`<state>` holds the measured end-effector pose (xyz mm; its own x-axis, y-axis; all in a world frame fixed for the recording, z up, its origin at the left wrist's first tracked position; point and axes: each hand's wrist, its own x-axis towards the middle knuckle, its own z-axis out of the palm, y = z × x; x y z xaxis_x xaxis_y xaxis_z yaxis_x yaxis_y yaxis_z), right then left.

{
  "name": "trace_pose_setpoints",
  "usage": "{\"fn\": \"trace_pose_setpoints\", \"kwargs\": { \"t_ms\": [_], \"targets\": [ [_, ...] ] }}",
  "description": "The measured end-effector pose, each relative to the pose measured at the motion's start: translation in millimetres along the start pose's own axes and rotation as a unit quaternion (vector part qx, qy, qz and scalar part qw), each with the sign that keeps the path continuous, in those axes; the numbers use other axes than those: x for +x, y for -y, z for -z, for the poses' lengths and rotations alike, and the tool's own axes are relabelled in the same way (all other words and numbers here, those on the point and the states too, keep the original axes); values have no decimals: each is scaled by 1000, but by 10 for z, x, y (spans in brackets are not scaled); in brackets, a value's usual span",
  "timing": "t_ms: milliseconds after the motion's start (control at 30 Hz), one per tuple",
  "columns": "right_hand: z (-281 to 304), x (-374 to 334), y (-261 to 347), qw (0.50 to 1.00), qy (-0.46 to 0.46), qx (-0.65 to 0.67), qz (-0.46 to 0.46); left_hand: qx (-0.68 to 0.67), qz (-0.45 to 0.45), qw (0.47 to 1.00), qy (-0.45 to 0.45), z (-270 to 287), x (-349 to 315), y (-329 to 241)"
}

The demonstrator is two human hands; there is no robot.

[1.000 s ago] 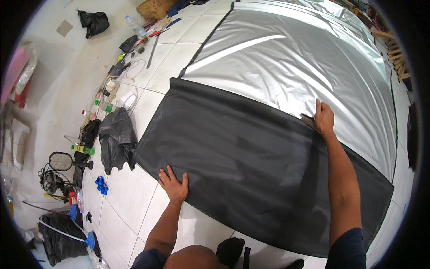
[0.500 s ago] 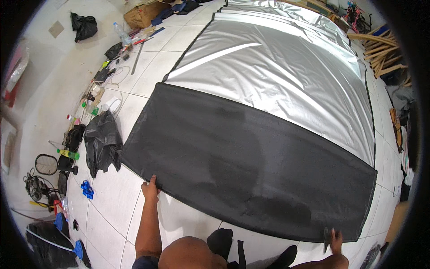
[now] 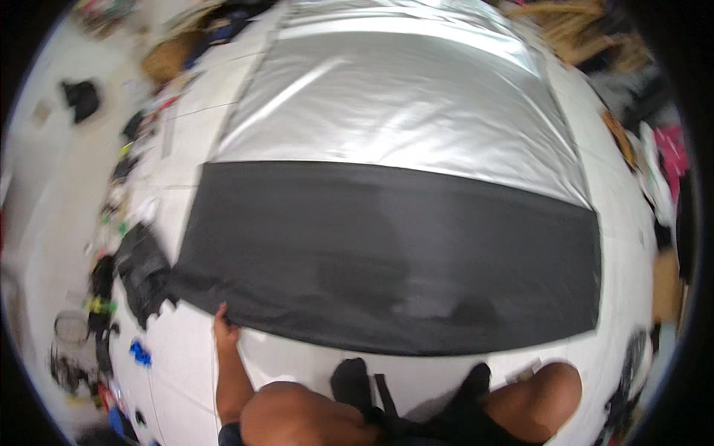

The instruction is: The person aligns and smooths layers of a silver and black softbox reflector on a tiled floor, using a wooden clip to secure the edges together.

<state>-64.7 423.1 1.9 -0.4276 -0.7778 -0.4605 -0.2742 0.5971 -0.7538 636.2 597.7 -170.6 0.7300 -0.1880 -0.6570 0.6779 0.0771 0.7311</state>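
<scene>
Hands: left [image 3: 227, 332] grips the black sheet [image 3: 297, 215] beside a black plastic bag [image 3: 141, 264]; right unseen.

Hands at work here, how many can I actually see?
1. The left hand is at the near edge of the black cloth, toward its left end. The right hand does not show; it may be hidden or out of view.

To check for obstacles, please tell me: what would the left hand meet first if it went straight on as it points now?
Most likely the black fabric: the left hand points forward at its near edge and seems to touch it, though blur makes the contact hard to judge.
</scene>
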Motion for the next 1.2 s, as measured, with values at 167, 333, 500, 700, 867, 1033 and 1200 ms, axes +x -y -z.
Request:
{"fn": "trace_pose_setpoints", "kwargs": {
  "t_ms": [167,333,500,700,867,1033,1200],
  "targets": [
    [-116,-522,495,999,-8,37,-29,-95,45,969,223,183,-409,149],
    [-100,-859,872,993,-19,107,-56,-52,54,989,129,-97,-948,737],
    [-64,-659,978,913,39,370,-168,20,63,990,128,27,-705,821],
    [97,903,-896,964,-92,230,-102,115,-55,978,164,-45,-802,958],
    [165,1327,-1046,943,94,252,-194,16,56,986,154,285,-245,744],
    [621,2114,-1034,950,20,286,-124,20,28,999,0,-181,-390,698],
    [457,2786,-918,935,-201,290,-27,19,-15,1000,1,28,-266,416]
  ]
}}
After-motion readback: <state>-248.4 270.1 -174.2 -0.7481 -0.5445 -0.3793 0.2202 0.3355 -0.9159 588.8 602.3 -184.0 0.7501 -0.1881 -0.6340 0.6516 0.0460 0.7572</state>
